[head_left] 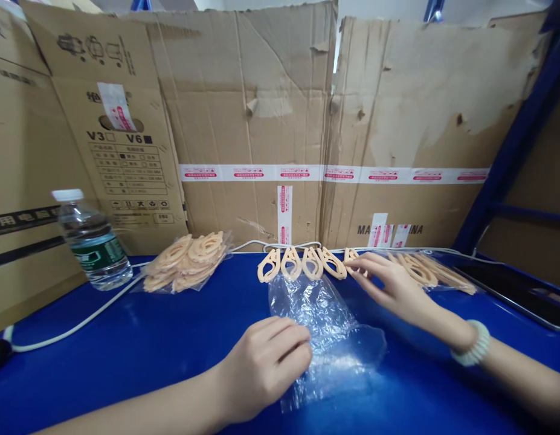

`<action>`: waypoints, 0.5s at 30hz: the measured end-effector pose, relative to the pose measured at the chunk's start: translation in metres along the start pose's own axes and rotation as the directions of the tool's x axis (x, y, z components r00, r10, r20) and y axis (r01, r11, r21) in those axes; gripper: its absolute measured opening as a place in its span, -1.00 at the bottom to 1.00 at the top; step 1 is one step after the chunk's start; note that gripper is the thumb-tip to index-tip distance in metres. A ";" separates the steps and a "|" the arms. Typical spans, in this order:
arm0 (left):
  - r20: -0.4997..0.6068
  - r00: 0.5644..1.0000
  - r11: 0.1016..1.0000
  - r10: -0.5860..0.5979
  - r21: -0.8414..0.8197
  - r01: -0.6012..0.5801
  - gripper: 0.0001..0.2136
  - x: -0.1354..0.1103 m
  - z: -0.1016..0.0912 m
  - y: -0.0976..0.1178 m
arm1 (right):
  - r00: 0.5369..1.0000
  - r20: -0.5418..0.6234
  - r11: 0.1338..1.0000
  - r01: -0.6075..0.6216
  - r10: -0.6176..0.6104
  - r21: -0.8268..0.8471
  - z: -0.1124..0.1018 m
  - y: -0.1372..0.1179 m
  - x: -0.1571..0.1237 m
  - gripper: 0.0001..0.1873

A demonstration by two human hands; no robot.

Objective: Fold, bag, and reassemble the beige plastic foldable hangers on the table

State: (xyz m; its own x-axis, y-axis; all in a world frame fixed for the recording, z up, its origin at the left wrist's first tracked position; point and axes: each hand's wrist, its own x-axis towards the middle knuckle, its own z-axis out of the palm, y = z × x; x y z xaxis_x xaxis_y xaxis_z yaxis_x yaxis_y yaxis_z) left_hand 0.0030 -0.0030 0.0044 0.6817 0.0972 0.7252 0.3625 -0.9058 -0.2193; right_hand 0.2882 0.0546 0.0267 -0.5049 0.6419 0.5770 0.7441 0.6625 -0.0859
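The right hand reaches to the right end of a row of five flat, beige, teardrop-shaped pieces with cut-out openings. Its fingers are extended and partly bent, with the tips at the last piece; I cannot tell whether they pinch it. A pale beaded bracelet is around this wrist.

The left hand is at the left side of a clear, crinkled plastic bag. Its fingers are curled inward, but their tips are hidden, so I cannot tell if they grip the plastic. The bag lies flat on the blue table, just in front of the row.

To the left is a pile of similar beige pieces in clear plastic, near a transparent water bottle with green label. To the right, more bagged beige pieces lie beside a dark flat device.
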 end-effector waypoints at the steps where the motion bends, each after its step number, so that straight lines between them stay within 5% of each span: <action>1: -0.015 1.000 1.000 0.004 0.010 -0.004 -0.74 -0.001 0.001 0.000 | 0.997 0.049 0.992 -0.052 0.059 -0.118 0.004 0.021 0.001 -0.63; 5: -0.044 0.999 0.999 0.030 0.024 -0.029 -0.77 -0.002 0.001 0.000 | 0.975 0.183 0.970 -0.085 0.128 -0.227 0.024 0.081 0.006 -0.38; 9: -0.036 0.998 0.998 0.054 -0.009 -0.054 -0.79 -0.002 0.001 -0.001 | 0.929 0.343 0.963 -0.046 0.139 -0.266 0.035 0.104 0.025 -0.17; 15: -0.032 0.996 0.996 0.081 -0.039 -0.082 -0.84 -0.006 0.002 -0.001 | 0.912 0.402 0.969 0.024 0.079 -0.245 0.013 0.115 0.033 -0.55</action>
State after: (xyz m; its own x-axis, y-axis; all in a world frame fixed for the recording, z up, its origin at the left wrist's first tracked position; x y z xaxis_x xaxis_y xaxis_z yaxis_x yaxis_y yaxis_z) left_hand 0.0001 -0.0023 -0.0006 0.6881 0.0108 0.7255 0.2806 -0.9261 -0.2524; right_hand 0.3519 0.1571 0.0254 -0.5780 0.7929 0.1930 0.8160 0.5634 0.1295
